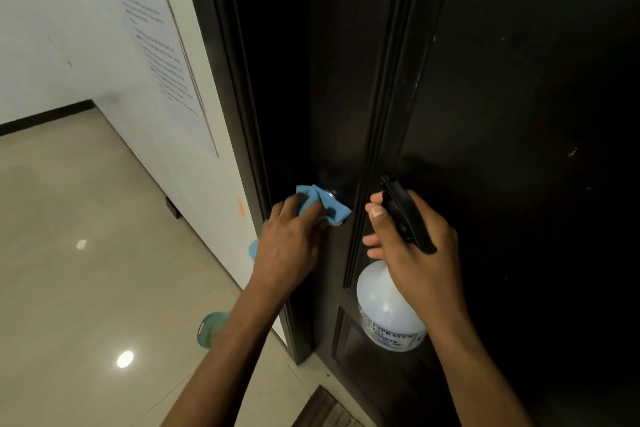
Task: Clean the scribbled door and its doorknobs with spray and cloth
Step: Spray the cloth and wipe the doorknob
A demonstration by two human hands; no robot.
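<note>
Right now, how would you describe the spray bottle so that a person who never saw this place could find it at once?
Look at the tall dark door on the right of the view. Low in front of it, the right hand grips the spray bottle by its neck. It has a white translucent body with a printed label and a black trigger head, unlike the blue cloth that the left hand presses at the doorknob.

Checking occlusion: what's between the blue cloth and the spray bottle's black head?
In the head view, only the dark door: its raised vertical moulding runs between the blue cloth and the spray bottle. Nothing else lies there.
</note>
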